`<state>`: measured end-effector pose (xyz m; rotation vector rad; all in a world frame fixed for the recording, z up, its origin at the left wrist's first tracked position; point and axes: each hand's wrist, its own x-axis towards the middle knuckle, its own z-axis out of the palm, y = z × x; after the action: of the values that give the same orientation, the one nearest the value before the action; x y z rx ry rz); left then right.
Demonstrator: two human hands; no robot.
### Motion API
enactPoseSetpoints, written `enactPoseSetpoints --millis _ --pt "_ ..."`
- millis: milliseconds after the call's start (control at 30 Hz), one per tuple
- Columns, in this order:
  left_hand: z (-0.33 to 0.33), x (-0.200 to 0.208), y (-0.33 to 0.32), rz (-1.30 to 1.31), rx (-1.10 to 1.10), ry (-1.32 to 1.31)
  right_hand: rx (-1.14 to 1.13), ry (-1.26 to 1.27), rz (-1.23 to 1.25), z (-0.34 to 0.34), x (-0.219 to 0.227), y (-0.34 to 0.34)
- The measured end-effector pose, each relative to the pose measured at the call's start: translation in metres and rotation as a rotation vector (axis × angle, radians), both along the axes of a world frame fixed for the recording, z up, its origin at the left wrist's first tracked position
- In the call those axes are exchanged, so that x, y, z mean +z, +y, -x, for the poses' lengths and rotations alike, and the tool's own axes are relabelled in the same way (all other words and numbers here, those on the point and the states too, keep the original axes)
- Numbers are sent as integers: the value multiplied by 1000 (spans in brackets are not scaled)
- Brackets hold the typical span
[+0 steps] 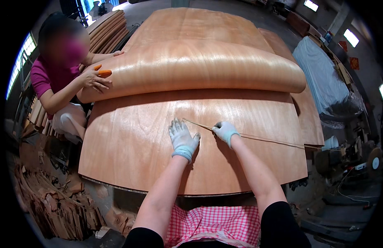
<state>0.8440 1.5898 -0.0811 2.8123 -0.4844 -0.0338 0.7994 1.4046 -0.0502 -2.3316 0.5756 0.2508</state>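
Note:
My left hand [183,138], in a whitish glove with a pale teal cuff, lies flat with spread fingers on a broad, smooth reddish-brown wood sheet [129,140]. To its right, my gloved right hand [225,131] pinches a long, thin tan strip [274,141]. One end of the strip points toward my left fingertips; the other runs out past the sheet's right edge. Beyond my hands, a large wood veneer sheet [191,72] is curled over into a wide roll. At its left end a co-worker's hand [96,79] rests on it, with an orange object at the fingers.
The co-worker [61,70] crouches at the left beside stacked curved wood sheets [110,29]. Torn veneer scraps [59,202] pile up at lower left. At the right stand a plastic-covered stack [323,74], a light bucket [330,142] and machinery with a cable [361,167].

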Motion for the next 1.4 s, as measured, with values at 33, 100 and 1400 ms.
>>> enactPoseSetpoints --millis 33,100,1400 --pt "0 -1 -1 23 -39 -22 11 3 15 -1 -2 -1" --pt "0 -3 -2 70 -115 -65 19 3 19 -2 -8 -3" --pt "75 8 75 68 235 31 85 188 -384 73 15 102"
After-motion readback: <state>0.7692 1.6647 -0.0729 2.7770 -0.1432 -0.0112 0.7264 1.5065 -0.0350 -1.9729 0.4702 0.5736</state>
